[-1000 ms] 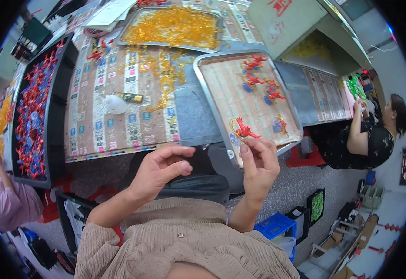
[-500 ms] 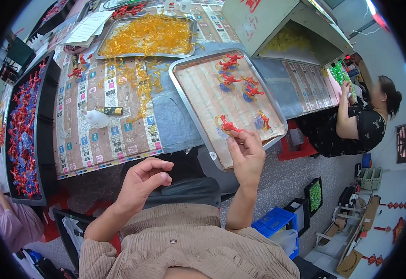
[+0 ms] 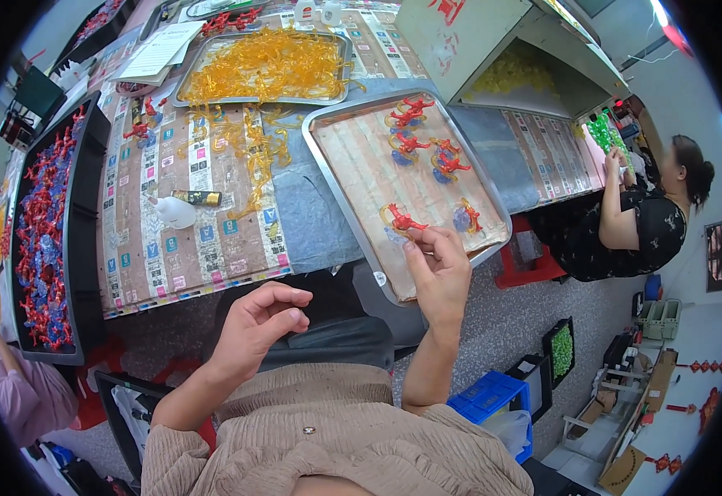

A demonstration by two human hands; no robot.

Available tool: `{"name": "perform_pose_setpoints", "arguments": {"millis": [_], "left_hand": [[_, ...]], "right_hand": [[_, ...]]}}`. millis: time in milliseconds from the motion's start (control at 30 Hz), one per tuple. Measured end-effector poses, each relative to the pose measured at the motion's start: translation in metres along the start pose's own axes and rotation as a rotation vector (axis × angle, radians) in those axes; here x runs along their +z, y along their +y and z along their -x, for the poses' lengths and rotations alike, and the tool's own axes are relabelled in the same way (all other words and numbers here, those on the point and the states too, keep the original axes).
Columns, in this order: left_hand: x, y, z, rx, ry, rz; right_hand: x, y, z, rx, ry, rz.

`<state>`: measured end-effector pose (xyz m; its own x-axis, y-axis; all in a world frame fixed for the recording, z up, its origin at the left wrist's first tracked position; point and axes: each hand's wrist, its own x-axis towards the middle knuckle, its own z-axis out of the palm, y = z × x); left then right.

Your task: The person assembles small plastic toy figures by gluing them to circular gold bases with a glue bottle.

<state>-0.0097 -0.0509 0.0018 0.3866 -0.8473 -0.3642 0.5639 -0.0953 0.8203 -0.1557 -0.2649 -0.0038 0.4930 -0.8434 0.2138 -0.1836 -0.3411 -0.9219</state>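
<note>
My right hand (image 3: 439,269) is over the near part of a metal tray (image 3: 353,217), thumb and forefinger pinched at the end of a small red plastic figure (image 3: 402,218). A yellow loop and a pale blue piece show at that figure; whether it rests on the tray I cannot tell. Another red-and-blue figure (image 3: 468,217) lies to its right, with several more red figures (image 3: 411,142) at the tray's far end. My left hand (image 3: 263,322) hovers above my lap, fingers curled and thumb apart, with nothing in it.
On the table are a white squeeze bottle (image 3: 174,212), a dark tube (image 3: 197,197) and a tray of yellow plastic pieces (image 3: 270,66). A black bin (image 3: 88,240) of red and blue pieces stands left, a metal box (image 3: 477,50) at the back. Another person (image 3: 626,215) sits at right.
The view has shifted very slightly. Both hands and the red figure keep nearly the same places.
</note>
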Motion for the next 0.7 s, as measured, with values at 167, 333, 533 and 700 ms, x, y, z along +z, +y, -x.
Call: {"name": "perform_pose_setpoints", "arguments": {"millis": [167, 333, 533, 700], "left_hand": [[0.002, 0.002, 0.000, 0.009, -0.008, -0.016], [-0.010, 0.007, 0.008, 0.017, 0.014, -0.007], [-0.037, 0.049, 0.050, 0.331, 0.231, -0.226], [-0.098, 0.104, 0.072, 0.768, 0.741, -0.773]], "right_hand": [[-0.004, 0.004, -0.003, -0.009, 0.068, 0.178], [-0.005, -0.001, -0.004, -0.043, 0.202, 0.275], [0.002, -0.024, 0.011, -0.061, 0.015, 0.174], [-0.004, -0.033, 0.034, -0.043, -0.123, 0.029]]}}
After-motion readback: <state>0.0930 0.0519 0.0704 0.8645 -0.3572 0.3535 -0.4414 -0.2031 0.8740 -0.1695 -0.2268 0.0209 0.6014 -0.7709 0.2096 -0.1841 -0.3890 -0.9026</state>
